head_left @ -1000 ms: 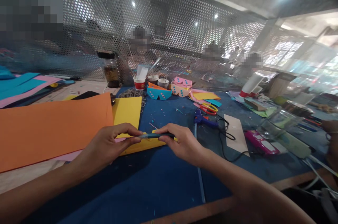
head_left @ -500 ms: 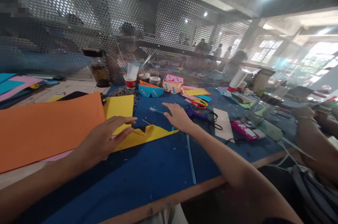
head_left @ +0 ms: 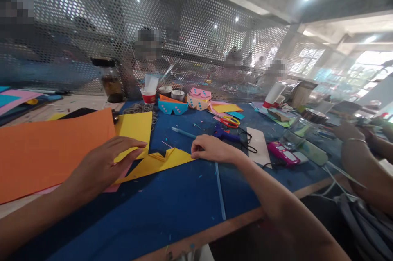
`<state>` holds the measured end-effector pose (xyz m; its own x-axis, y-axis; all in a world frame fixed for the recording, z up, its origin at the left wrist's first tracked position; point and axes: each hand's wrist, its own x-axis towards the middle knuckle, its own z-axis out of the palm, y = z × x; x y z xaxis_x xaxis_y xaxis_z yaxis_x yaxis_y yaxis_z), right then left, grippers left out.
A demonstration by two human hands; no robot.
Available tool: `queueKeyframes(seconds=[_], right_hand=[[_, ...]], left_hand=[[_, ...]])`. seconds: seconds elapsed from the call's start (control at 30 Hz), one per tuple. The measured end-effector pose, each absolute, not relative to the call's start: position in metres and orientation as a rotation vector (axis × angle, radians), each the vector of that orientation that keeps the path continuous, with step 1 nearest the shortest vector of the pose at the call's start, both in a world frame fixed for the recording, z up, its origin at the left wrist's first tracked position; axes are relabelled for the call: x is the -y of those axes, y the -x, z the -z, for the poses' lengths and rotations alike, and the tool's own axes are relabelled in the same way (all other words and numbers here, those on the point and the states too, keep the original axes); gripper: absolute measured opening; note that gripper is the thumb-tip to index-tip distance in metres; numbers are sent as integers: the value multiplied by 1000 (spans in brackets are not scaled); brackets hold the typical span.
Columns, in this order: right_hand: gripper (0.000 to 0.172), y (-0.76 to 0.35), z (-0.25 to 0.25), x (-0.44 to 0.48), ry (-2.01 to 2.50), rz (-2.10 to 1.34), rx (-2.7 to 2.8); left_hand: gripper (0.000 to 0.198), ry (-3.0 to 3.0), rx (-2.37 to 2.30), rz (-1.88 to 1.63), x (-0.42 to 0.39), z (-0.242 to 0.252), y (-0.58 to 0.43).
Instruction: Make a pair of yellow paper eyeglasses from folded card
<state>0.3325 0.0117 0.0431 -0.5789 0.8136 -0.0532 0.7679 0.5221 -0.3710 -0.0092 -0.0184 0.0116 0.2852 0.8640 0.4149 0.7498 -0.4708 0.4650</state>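
A bright yellow piece of cut paper [head_left: 176, 159] is laid aslant on the blue tabletop [head_left: 172, 207], both ends narrowed. Its upper edge is broken by a V-shaped notch, with creased folds seen just left of it. The long lower edge is left nearly straight.

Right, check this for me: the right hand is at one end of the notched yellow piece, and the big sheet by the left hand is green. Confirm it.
Not quite: the big sheet by the left hand is orange, as the head view shows. The right hand is indeed at one end of the notched yellow piece.
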Motion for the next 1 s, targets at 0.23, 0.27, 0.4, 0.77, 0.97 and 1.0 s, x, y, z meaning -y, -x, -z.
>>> queueKeyframes(seconds=[0.23, 0.27, 0.4, 0.77, 0.97, 1.0], right_hand=[[10, -329, -45, -10, 1364, -588, 2664], [10, -330, -46, -10, 1362, -596, 2663], [11, -336, -55, -7, 1355, -664, 2625], [12, -337, -55, -7, 1158, -900, 2093], [17, -313, -43, 6, 1077, -916, 1874], [18, -308, -42, 11, 1074, -930, 1866]], left_hand=[[39, -2259, -1529, -1060, 27, -16, 4], [38, -2250, -1534, -1073, 28, -17, 3], [36, -2281, -1514, -1154, 34, -24, 0], [29, -1881, -1239, -888, 81, -16, -30], [61, -1346, -1036, -832, 60, -3, -56], [60, -1269, -1040, -875, 57, -5, -60]])
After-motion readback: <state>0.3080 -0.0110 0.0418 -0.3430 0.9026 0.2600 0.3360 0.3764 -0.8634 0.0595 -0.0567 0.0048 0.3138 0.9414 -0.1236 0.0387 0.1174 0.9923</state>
